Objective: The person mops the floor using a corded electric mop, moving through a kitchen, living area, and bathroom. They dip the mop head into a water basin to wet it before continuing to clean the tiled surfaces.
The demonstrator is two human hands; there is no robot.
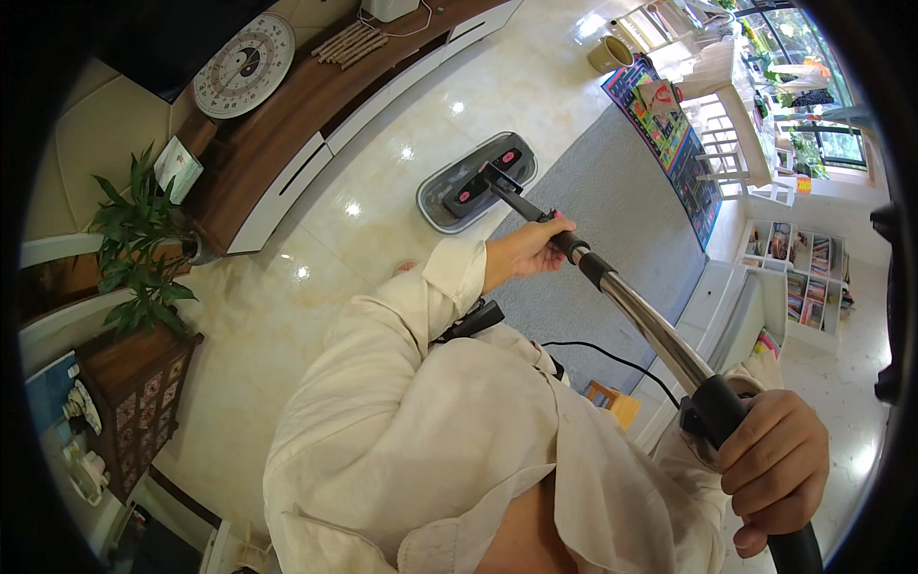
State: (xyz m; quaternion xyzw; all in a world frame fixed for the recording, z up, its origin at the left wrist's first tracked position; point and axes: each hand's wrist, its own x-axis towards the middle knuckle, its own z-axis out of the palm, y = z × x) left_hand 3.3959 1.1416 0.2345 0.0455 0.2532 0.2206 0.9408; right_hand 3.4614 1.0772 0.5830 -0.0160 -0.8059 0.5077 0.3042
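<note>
Both of my hands hold one long pole, the chrome and black handle (pixel 649 330) of a flat mop. My left hand (pixel 531 247) grips its lower black section, with the thumb along the top. My right hand (pixel 778 459) is wrapped around the thick black grip (pixel 796 549) at the upper end. At the far end, the dark grey mop head (pixel 470 197) with two pink buttons rests inside an oval grey tub (pixel 430 215) on the tiled floor. The underside of the mop head is hidden.
A grey rug (pixel 574 294) lies beside the tub, with a colourful play mat (pixel 667 143) beyond. A low wooden cabinet (pixel 337 93) runs along the left; a potted plant (pixel 143 244) stands near its end. A black cable (pixel 609 351) hangs near my right forearm, above a wooden stool (pixel 620 405).
</note>
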